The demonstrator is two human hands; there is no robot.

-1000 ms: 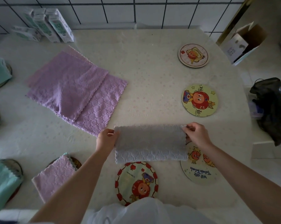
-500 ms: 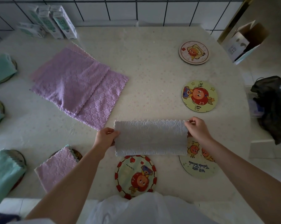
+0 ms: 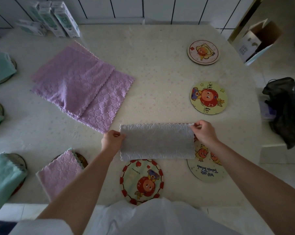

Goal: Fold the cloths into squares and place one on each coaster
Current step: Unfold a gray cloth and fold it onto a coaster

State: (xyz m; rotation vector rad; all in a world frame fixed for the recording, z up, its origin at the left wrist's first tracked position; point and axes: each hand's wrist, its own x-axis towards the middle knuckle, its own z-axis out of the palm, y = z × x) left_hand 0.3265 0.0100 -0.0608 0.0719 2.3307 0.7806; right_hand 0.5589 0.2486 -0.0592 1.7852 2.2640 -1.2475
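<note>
Nearest coaster: a round red-rimmed coaster (image 3: 141,181) printed with a cartoon fruit lies flat on the cream speckled tabletop (image 3: 160,73). It sits just nearer the person than both sets of fingers and is uncovered.
Lettered coaster: a round pale-yellow coaster with blue lettering (image 3: 207,170) lies beneath the right wrist. Its far-left part is hidden under the held cloth's right end.
Pink square: a fluffy pink cloth folded square (image 3: 60,173) rests on a dark round coaster (image 3: 81,161), left of the left fingers and nearer.
Teal square: a folded teal cloth (image 3: 4,178) sits on another round coaster (image 3: 16,160), well to the left.
Held cloth: a grey waffle-textured cloth (image 3: 157,141), folded into a long strip, spans between the two hands. Its long axis runs left to right, and its scalloped hem points toward the person.
Left hand: the left hand (image 3: 112,141) grips the strip's left end, fingers curled onto it.
Right hand: the right hand (image 3: 203,133) pinches the strip's far right corner between thumb and fingertips.
Purple cloths: two lilac quilted cloths (image 3: 82,87) lie spread flat and overlapping, beyond and left of the left fingers.
Yellow coaster: a round yellow cartoon coaster (image 3: 208,97) lies just beyond the right fingers, uncovered.
Far coaster: a round cream dark-edged coaster (image 3: 203,52) lies farther still, uncovered.
Cartons: white-and-green cartons (image 3: 58,19) stand by the tiled wall.
</note>
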